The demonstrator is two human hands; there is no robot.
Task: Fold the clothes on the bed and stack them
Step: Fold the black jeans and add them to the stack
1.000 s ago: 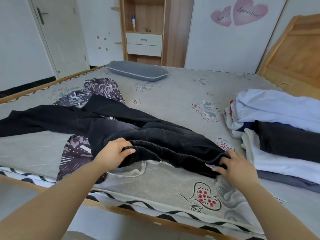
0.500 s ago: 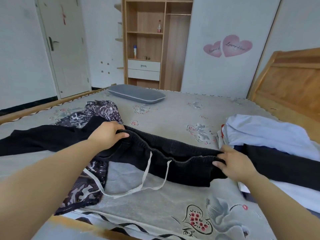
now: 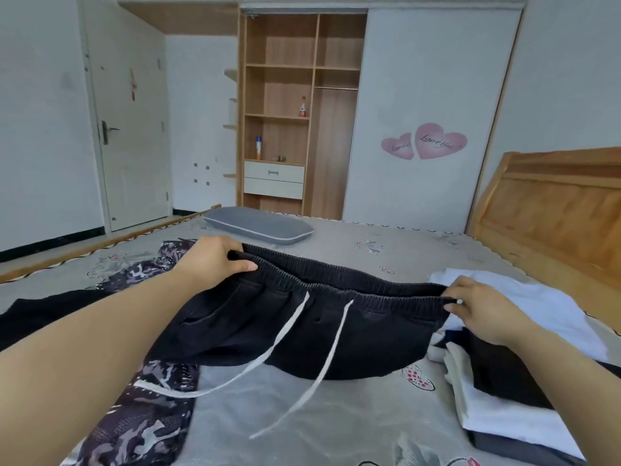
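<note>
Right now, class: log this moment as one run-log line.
left hand: grips waistband | right hand: pinches waistband | black trousers: lifted | folded stack: beside

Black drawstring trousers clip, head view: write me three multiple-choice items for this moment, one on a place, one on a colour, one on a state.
1. Where does the grey pillow lie?
A. at the far side of the bed
B. under the folded stack
C. on a wardrobe shelf

2. What colour are the drawstrings on the black trousers?
A. red
B. white
C. black

3. How is the waistband held?
A. flat on the mattress, untouched
B. by one hand only
C. stretched between both hands

Answers:
1 A, it rests on the bed near the wardrobe.
2 B, two pale cords hang down to the mattress.
3 C, the left hand and right hand each grip one end.
</note>
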